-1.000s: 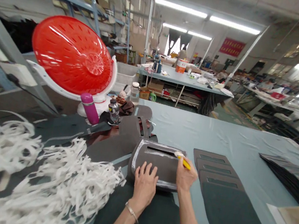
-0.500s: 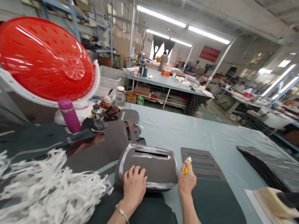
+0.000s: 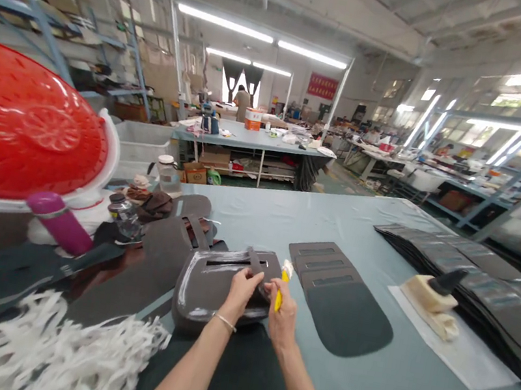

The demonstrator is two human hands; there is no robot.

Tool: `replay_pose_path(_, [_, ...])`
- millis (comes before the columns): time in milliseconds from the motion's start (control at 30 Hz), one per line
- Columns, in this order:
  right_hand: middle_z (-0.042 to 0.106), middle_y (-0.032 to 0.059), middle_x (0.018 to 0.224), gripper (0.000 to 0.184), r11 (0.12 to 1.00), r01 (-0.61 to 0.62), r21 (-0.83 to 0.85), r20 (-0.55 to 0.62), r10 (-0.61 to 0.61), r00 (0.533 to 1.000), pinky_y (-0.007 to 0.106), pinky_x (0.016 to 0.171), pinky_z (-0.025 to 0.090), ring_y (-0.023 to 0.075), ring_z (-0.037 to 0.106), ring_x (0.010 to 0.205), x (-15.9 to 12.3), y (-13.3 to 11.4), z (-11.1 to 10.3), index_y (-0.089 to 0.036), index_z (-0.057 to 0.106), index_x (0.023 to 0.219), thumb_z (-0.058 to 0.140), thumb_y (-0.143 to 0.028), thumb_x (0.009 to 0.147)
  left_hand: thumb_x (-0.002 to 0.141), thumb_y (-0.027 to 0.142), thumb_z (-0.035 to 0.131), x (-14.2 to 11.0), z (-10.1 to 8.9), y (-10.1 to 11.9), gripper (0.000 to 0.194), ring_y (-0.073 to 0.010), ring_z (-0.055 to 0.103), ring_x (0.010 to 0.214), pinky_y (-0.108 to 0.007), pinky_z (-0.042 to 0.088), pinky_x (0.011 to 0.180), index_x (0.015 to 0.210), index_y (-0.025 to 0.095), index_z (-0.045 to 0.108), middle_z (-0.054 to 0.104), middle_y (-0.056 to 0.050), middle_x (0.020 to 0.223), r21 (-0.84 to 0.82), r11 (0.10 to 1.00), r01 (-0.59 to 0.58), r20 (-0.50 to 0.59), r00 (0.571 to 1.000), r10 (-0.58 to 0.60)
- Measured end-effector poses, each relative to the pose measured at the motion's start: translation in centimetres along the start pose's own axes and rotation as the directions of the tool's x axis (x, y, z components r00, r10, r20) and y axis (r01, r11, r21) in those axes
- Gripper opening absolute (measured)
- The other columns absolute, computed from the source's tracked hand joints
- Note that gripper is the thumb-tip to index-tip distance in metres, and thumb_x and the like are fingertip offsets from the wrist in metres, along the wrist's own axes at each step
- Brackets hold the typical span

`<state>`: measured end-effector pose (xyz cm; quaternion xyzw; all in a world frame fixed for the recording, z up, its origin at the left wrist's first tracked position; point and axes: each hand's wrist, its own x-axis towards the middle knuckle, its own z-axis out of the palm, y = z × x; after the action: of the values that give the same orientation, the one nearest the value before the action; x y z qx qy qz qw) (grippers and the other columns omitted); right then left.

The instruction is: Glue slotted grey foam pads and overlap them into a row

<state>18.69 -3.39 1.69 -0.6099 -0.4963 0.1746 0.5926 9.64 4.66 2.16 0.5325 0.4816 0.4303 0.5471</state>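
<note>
A grey leather panel (image 3: 207, 282) with a slot and glossy glued edges lies on the table in front of me. My left hand (image 3: 241, 291) pinches a narrow grey strip (image 3: 256, 262) that rises from the panel near the slot. My right hand (image 3: 282, 310) holds a yellow-handled brush (image 3: 281, 284) upright, its fingertips also touching the strip beside my left hand. A bracelet sits on my left wrist.
A stack of cut grey panels (image 3: 335, 286) lies just right of my hands. Farther right are a long row of panels (image 3: 485, 277) and a sponge block (image 3: 432, 298) on white paper. A red fan (image 3: 19, 124), a pink bottle (image 3: 60, 226) and white strips (image 3: 48, 346) are on the left.
My left hand has lifted off the flat panel and now pinches a strip at its slot. My right hand with the brush has moved left to meet it. The view has swung right.
</note>
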Motion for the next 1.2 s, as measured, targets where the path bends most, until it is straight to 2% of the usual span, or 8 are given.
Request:
replay_pose_path(133, [0.065, 0.0022, 0.086, 0.029, 0.978, -0.179, 0.105, -0.025, 0.183, 0.983, 0.030, 0.072, 0.049, 0.0164, 0.063, 0.079, 0.1, 1.7, 0.2, -0.023, 0.053, 0.090, 0.041, -0.049, 0.087, 0.069, 0.043, 0.063, -1.9, -1.1, 2.6, 0.044, -0.0169, 0.063, 0.074, -0.028, 0.050, 0.068, 0.098, 0.011, 0.063, 0.070, -0.008, 0.090, -0.147, 0.989, 0.010, 0.056, 0.998, -0.001])
replay_pose_path(300, [0.063, -0.0001, 0.080, 0.034, 0.862, -0.382, 0.334, 0.109, 0.367, 0.924, 0.025, 0.062, 0.049, 0.0122, 0.061, 0.068, 1.5, 3.8, -0.9, -0.022, 0.047, 0.083, 0.055, -0.054, 0.077, 0.070, 0.032, 0.067, -6.9, -2.8, 8.8, 0.040, -0.0154, 0.064, 0.065, -0.026, 0.052, 0.060, 0.105, 0.014, 0.062, 0.071, -0.006, 0.088, -0.403, 0.887, 0.227, 0.372, 0.926, -0.068])
replay_pose_path(400, [0.063, 0.0006, 0.088, 0.040, 0.711, -0.446, 0.544, 0.140, 0.447, 0.883, 0.021, 0.056, 0.048, 0.0100, 0.061, 0.066, 2.6, 4.1, -3.0, -0.023, 0.043, 0.088, 0.059, -0.056, 0.073, 0.071, 0.026, 0.066, -9.3, -2.9, 11.0, 0.032, -0.0164, 0.066, 0.067, -0.025, 0.053, 0.060, 0.099, 0.013, 0.064, 0.072, -0.006, 0.086, -0.442, 0.844, 0.303, 0.435, 0.896, -0.094])
replay_pose_path(533, [0.062, 0.0025, 0.100, 0.044, 0.619, -0.461, 0.636, 0.177, 0.464, 0.868, 0.020, 0.055, 0.048, 0.0099, 0.062, 0.068, 3.0, 4.6, -7.6, -0.025, 0.041, 0.094, 0.060, -0.058, 0.072, 0.071, 0.023, 0.064, -10.8, -1.3, 10.5, 0.033, -0.0199, 0.067, 0.072, -0.028, 0.055, 0.063, 0.102, 0.013, 0.064, 0.072, -0.007, 0.089, -0.510, 0.777, 0.369, 0.462, 0.880, -0.115])
replay_pose_path(767, [0.063, -0.0008, 0.092, 0.036, 0.554, -0.568, 0.608, 0.334, 0.470, 0.817, 0.020, 0.053, 0.046, 0.0086, 0.059, 0.060, 0.8, 7.0, -18.3, -0.024, 0.042, 0.088, 0.068, -0.044, 0.072, 0.067, 0.020, 0.064, -11.2, 7.1, 8.1, 0.026, -0.0195, 0.068, 0.064, -0.029, 0.057, 0.058, 0.092, 0.014, 0.065, 0.072, -0.006, 0.079, -0.630, 0.635, 0.447, 0.475, 0.869, -0.141])
replay_pose_path(933, [0.060, -0.0033, 0.078, 0.038, 0.704, -0.491, 0.513, 0.080, 0.530, 0.844, 0.022, 0.052, 0.044, 0.0109, 0.056, 0.059, 2.3, 12.2, -27.7, -0.024, 0.043, 0.087, 0.069, -0.043, 0.068, 0.065, 0.017, 0.066, -10.6, 14.7, 4.6, 0.021, -0.0163, 0.067, 0.061, -0.026, 0.056, 0.058, 0.087, 0.015, 0.066, 0.072, -0.003, 0.073, -0.663, 0.579, 0.474, 0.415, 0.877, -0.243])
replay_pose_path(1100, [0.054, -0.0039, 0.068, 0.038, 0.907, -0.398, 0.136, -0.129, 0.415, 0.901, 0.025, 0.060, 0.044, 0.0124, 0.053, 0.061, 5.2, 19.5, -36.5, -0.022, 0.043, 0.083, 0.068, -0.045, 0.065, 0.070, 0.022, 0.066, -9.2, 20.6, -0.9, 0.028, -0.0165, 0.067, 0.081, -0.026, 0.053, 0.074, 0.097, 0.017, 0.064, 0.072, -0.004, 0.092, -0.519, 0.712, 0.473, 0.352, 0.877, -0.326])
replay_pose_path(1200, [0.054, -0.0028, 0.068, 0.035, 0.917, -0.347, -0.196, -0.163, 0.318, 0.934, 0.029, 0.066, 0.043, 0.0146, 0.052, 0.062, 6.5, 23.0, -39.7, -0.022, 0.045, 0.081, 0.062, -0.049, 0.067, 0.069, 0.030, 0.066, -8.2, 23.2, -4.5, 0.036, -0.0175, 0.065, 0.085, -0.029, 0.051, 0.078, 0.103, 0.017, 0.061, 0.070, -0.006, 0.099, -0.365, 0.817, 0.446, 0.259, 0.892, -0.371])
